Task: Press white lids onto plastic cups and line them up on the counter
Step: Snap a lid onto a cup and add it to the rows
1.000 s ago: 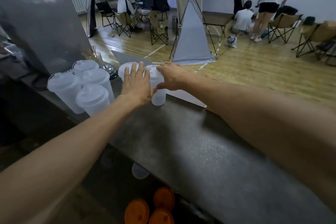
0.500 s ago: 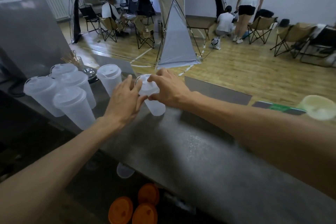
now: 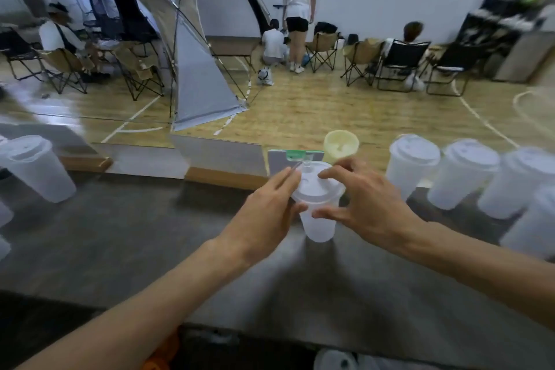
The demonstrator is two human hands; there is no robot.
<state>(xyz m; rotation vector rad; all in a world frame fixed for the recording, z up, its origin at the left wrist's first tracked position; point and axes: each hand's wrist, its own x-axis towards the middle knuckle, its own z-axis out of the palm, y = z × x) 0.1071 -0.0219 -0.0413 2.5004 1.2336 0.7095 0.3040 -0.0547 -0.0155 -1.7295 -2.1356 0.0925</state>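
Note:
A frosted plastic cup (image 3: 319,224) with a white lid (image 3: 316,186) stands upright on the dark grey counter (image 3: 150,237), near its middle. My left hand (image 3: 267,213) holds the cup's left side, fingers along the lid rim. From the right, my right hand (image 3: 365,203) pinches the lid rim between thumb and fingers. At the right, several lidded cups (image 3: 459,176) stand in a row. One more lidded cup (image 3: 33,168) stands at the far left.
A yellowish cup (image 3: 341,144) and a green-topped card (image 3: 295,156) sit just behind the held cup. Orange lids (image 3: 159,354) lie below the counter's near edge. Beyond the counter are a tent, folding chairs and several people on a wooden floor.
The view has swung right along the counter. Both hands carried the lidded cup from the left group toward the row at the right, which has come into view.

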